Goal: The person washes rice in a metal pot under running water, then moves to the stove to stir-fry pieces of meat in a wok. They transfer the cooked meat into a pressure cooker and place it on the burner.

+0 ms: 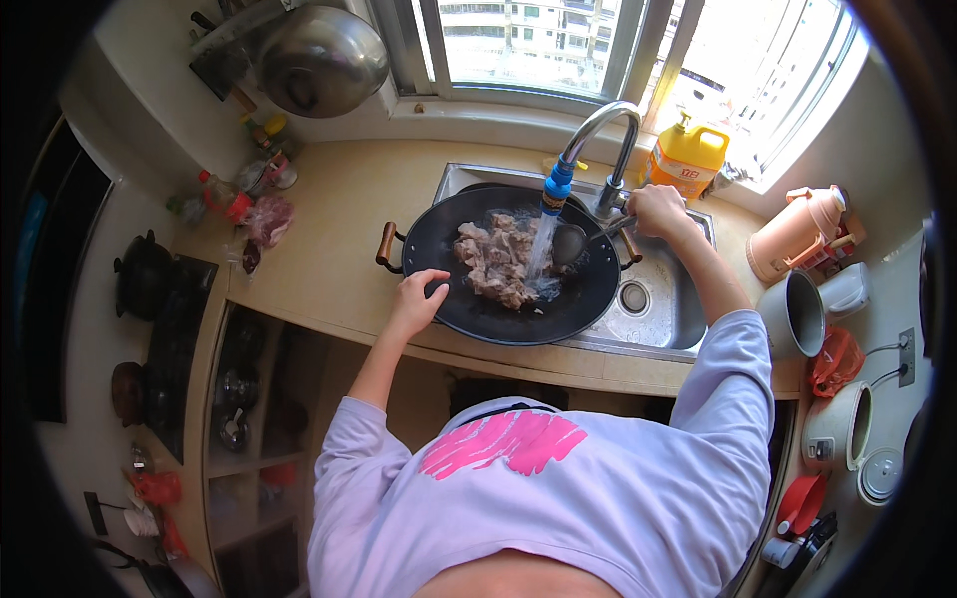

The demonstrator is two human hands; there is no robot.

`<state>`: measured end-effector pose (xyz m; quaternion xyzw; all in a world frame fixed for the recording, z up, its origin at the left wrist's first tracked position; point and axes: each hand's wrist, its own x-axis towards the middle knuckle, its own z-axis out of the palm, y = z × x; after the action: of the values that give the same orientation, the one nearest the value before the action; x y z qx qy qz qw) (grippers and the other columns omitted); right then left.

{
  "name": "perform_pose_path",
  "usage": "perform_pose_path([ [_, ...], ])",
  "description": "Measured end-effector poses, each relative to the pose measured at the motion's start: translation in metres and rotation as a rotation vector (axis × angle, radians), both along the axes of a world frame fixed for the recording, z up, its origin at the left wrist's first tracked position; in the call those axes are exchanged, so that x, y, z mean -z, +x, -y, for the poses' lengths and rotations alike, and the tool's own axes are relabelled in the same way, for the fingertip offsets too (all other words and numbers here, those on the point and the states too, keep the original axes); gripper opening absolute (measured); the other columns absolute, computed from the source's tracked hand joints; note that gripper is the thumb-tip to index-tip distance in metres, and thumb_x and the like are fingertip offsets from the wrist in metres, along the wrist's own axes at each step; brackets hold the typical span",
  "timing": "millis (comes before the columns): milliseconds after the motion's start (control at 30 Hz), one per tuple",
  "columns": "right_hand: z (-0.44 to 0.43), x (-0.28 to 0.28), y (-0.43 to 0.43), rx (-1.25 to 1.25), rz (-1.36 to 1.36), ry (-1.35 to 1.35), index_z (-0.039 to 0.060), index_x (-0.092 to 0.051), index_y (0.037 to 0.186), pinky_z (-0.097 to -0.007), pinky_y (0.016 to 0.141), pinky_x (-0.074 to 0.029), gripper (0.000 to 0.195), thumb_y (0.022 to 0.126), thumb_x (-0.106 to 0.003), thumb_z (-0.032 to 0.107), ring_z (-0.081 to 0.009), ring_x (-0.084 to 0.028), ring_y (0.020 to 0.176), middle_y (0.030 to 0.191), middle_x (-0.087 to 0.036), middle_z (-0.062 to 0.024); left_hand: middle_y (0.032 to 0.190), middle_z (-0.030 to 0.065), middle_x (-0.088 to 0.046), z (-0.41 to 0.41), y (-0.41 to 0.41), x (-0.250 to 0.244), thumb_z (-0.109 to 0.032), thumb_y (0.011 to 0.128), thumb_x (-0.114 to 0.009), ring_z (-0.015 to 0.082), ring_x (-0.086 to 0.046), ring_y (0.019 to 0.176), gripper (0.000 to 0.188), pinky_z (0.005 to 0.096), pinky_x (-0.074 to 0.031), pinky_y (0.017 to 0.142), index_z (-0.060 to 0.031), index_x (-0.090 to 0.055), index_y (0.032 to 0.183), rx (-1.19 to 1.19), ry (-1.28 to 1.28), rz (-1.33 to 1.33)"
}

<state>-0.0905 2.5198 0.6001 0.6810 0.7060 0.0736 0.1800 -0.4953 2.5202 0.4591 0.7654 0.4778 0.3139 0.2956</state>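
Observation:
A large black wok (463,318) with two wooden-grip handles rests over the left part of the steel sink (662,329). Pieces of pale, cooked-looking meat (497,258) lie in it. Water runs onto them from the tap (605,112), which has a blue nozzle (557,183). My left hand (420,299) is at the wok's near left rim, fingers apart and holding nothing; whether it touches the rim is hard to tell. My right hand (659,211) grips the handle of a metal ladle (570,243), whose bowl is in the wok beside the stream.
A yellow detergent jug (684,157) stands behind the sink, with a pink thermos (796,232) and a metal pot (796,314) to the right. Bottles and a plastic bag (269,218) sit at the left. A steel basin (325,60) hangs at the upper left.

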Motion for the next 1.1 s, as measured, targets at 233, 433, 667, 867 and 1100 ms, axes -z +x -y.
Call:
perform_pose_path([
  [233, -0.036, 0.025, 0.005, -0.047, 0.115, 0.190, 0.0131, -0.069, 0.077, -0.0344, 0.066, -0.052, 0.011, 0.067, -0.063, 0.014, -0.0237, -0.066, 0.079, 0.079, -0.068, -0.0082, 0.101, 0.0124, -0.064, 0.011, -0.022, -0.012, -0.016, 0.079, -0.062, 0.0287, -0.059, 0.096, 0.022, 0.0357, -0.045, 0.085, -0.0062, -0.064, 0.099, -0.070, 0.005, 0.043],
  [433, -0.046, 0.096, -0.067, -0.072, -0.068, 0.113, 0.0119, -0.070, 0.079, -0.0350, 0.065, -0.052, 0.011, 0.073, -0.060, 0.013, -0.0247, -0.066, 0.081, 0.084, -0.067, -0.0098, 0.104, 0.0116, -0.064, 0.010, -0.018, -0.025, -0.015, 0.082, -0.060, 0.0248, -0.058, 0.102, 0.023, 0.0337, -0.043, 0.090, -0.0045, -0.064, 0.102, -0.103, -0.023, 0.050],
  [667, 0.002, 0.143, -0.124, -0.476, 0.086, 0.338, 0.0007, -0.061, 0.088, -0.0310, 0.062, -0.044, 0.020, 0.073, -0.056, 0.014, -0.0207, -0.059, 0.075, 0.077, -0.061, -0.0102, 0.100, 0.0097, -0.066, 0.007, -0.013, -0.017, -0.015, 0.082, -0.060, 0.0229, -0.060, 0.099, 0.022, 0.0324, -0.043, 0.089, -0.0046, -0.064, 0.101, -0.090, -0.004, 0.084],
  [867, 0.042, 0.106, -0.103, -0.834, 0.161, 0.447, -0.0037, -0.060, 0.091, -0.0285, 0.060, -0.043, 0.025, 0.074, -0.055, 0.015, -0.0208, -0.059, 0.072, 0.074, -0.061, -0.0083, 0.098, 0.0107, -0.065, -0.005, 0.003, -0.007, -0.015, 0.081, -0.060, 0.0232, -0.061, 0.096, 0.021, 0.0321, -0.045, 0.085, -0.0041, -0.064, 0.099, -0.007, -0.066, 0.149],
  [1100, 0.053, 0.003, -0.041, -0.708, 0.141, 0.080, 0.0081, -0.064, 0.080, -0.0305, 0.064, -0.047, 0.011, 0.075, -0.058, 0.016, -0.0191, -0.062, 0.076, 0.071, -0.063, -0.0046, 0.096, 0.0074, -0.066, -0.008, 0.017, -0.020, -0.016, 0.083, -0.059, 0.0182, -0.060, 0.091, 0.022, 0.0302, -0.044, 0.083, -0.0057, -0.064, 0.101, 0.025, -0.033, 0.109],
])
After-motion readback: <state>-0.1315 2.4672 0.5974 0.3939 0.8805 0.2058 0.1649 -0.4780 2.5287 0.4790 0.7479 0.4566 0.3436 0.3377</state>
